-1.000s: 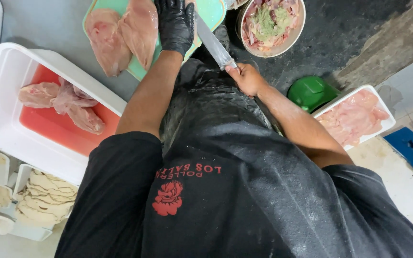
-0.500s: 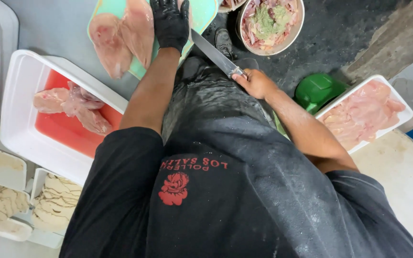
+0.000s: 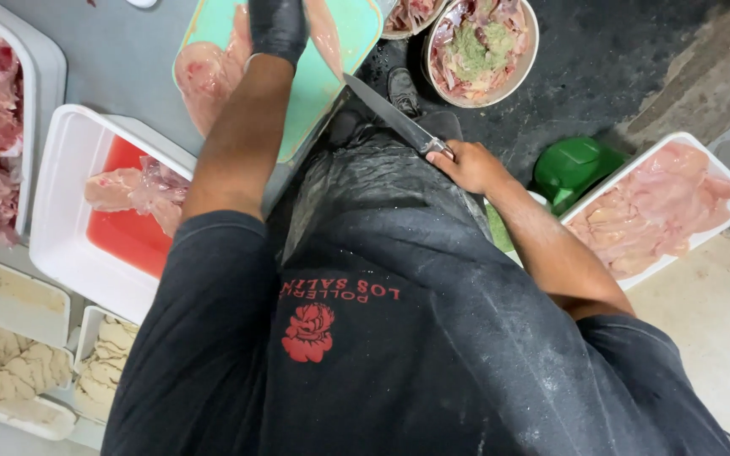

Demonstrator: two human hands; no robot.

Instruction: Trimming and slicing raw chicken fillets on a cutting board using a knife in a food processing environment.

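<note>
The gloved left hand (image 3: pixel 277 29) presses flat, fingers apart, on the chicken breast (image 3: pixel 209 76) lying on the green cutting board (image 3: pixel 323 76), while the right hand (image 3: pixel 471 166) is clamped on the knife (image 3: pixel 390 114), whose blade could slip on the wet meat and nick the glove.

Quick count: two hands, the gloved left one (image 3: pixel 278 29) and the bare right one (image 3: pixel 473 165). One knife (image 3: pixel 392 116). One green cutting board (image 3: pixel 318 76) with two pale chicken pieces (image 3: pixel 204 76) on it, as far as I can see. One round bowl (image 3: pixel 482 46) of scraps. Several white trays: one with red liquid (image 3: pixel 69 228), one with fillets (image 3: pixel 669 207), one with red meat (image 3: pixel 31 101), two of breaded stuff (image 3: pixel 10 295). One green jug (image 3: pixel 572 165).
</note>
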